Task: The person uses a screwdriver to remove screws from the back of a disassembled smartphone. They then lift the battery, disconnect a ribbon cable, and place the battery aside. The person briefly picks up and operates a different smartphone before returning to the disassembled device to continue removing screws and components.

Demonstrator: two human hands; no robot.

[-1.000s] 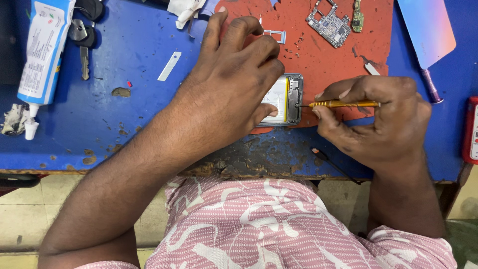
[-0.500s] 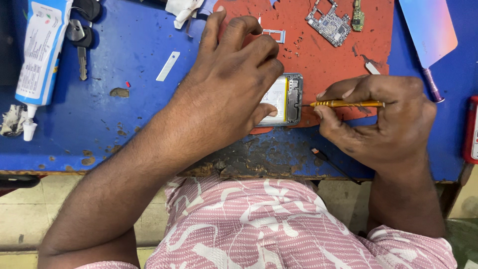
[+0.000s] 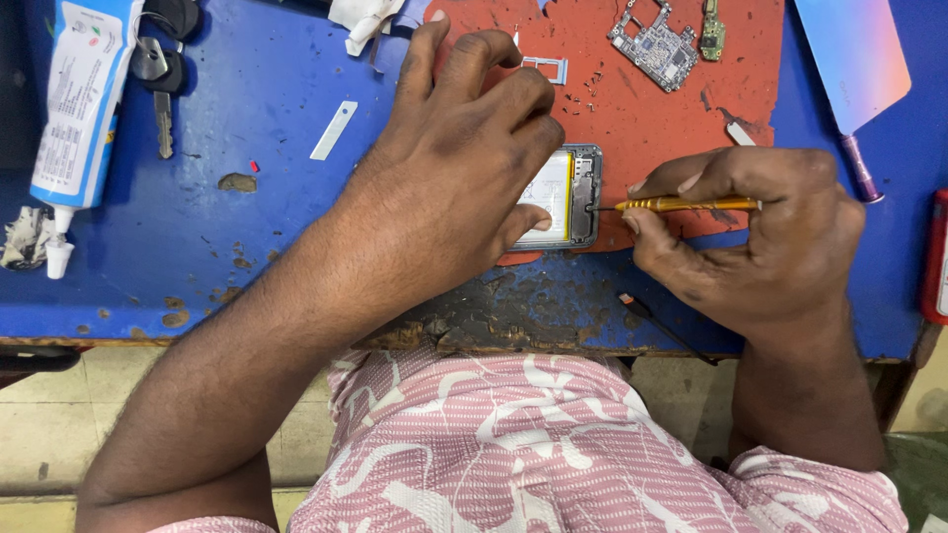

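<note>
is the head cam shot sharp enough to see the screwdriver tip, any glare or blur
Head view: evenly lit, sharp, no motion blur; soft shadow under the left hand; the yellow screwdriver in the right hand is crisp, its thin tip meeting the phone frame; no strong glare.

One head-worn camera looks steeply down, close over the blue workbench (image 3: 247, 247).
</note>
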